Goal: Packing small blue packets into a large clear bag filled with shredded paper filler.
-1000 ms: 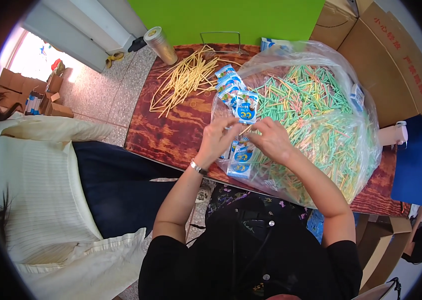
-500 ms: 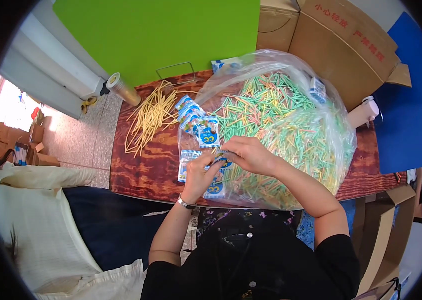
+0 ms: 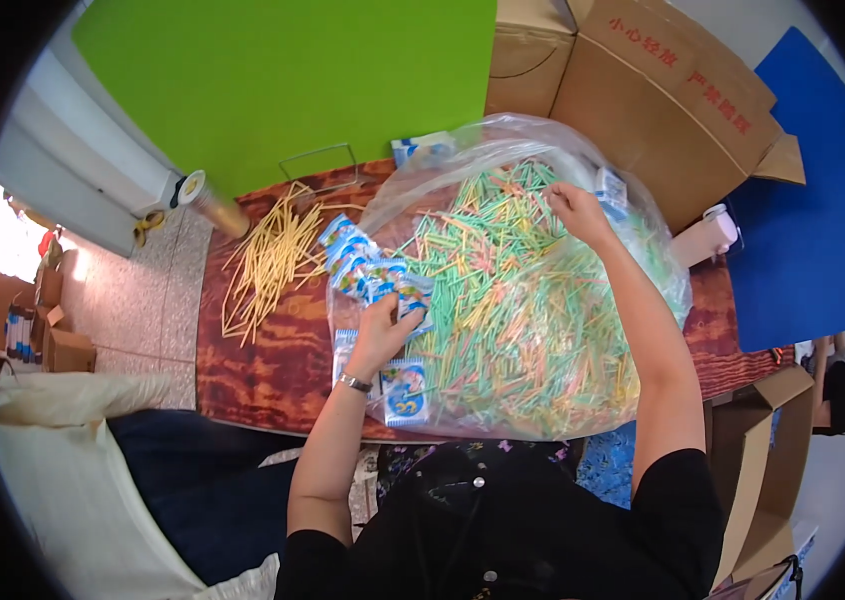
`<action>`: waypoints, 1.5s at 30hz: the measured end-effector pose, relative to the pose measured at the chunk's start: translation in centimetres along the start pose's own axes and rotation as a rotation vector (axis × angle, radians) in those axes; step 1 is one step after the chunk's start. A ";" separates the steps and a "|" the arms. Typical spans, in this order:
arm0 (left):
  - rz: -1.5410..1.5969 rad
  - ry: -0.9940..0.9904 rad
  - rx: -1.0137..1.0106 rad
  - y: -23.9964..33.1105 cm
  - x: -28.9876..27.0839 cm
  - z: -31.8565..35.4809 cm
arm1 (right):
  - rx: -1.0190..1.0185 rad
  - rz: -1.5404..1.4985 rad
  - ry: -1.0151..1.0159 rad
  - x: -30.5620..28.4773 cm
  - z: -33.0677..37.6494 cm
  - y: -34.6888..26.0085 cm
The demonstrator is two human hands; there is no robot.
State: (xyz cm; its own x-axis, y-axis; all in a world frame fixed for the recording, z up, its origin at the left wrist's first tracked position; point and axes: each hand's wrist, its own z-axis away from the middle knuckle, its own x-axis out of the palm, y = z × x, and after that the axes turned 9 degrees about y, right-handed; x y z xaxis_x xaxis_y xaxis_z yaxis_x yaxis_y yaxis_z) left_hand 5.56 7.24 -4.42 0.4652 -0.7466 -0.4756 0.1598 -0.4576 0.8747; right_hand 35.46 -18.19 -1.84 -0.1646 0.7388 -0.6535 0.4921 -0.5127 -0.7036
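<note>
My left hand [image 3: 380, 335], with a watch on its wrist, rests at the row of small blue-and-white packets. Its thumb and fingers close on one packet [image 3: 415, 303], partly covering it. More packets [image 3: 350, 262] overlap just beyond, and another packet [image 3: 405, 392] lies below the hand near the table's front edge. Out over the far right of a heap of thin green, yellow and pink sticks [image 3: 488, 225] is my right hand [image 3: 575, 212]. Its fingers are bent together; whatever they hold is too small to make out. The sticks lie in a large clear plastic bag [image 3: 523, 130].
Loose pale-yellow sticks [image 3: 278, 262] lie on the left of the red-brown wooden table [image 3: 243, 400], beside a clear cylindrical container [image 3: 213, 203]. A pink cup [image 3: 708, 237] and a cardboard box [image 3: 663, 110] stand at the right and back. A green panel [image 3: 283, 80] rises behind.
My right hand has left the packet that both hands were at and reached away to the far right of the stick heap. My left hand stays among the packets. The view has shifted slightly.
</note>
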 end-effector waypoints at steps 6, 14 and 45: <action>0.101 0.007 -0.072 -0.7 0.3 0.2 | 0.056 0.204 -0.044 -0.6 -2.9 7.2; 0.136 0.106 -0.047 -0.6 0.6 0.4 | -0.213 0.353 -0.067 1.4 -5.7 7.1; 0.703 -0.093 -0.183 8.8 2.4 0.1 | 0.469 -0.516 -0.715 -4.2 3.5 -2.1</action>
State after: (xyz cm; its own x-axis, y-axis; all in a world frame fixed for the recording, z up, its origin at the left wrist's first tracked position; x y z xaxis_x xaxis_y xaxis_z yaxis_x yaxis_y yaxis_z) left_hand 7.97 1.37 2.09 0.4365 -0.8761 0.2046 -0.0025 0.2262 0.9741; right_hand 32.12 -21.75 1.34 -0.8148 0.5618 -0.1429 -0.1463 -0.4377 -0.8871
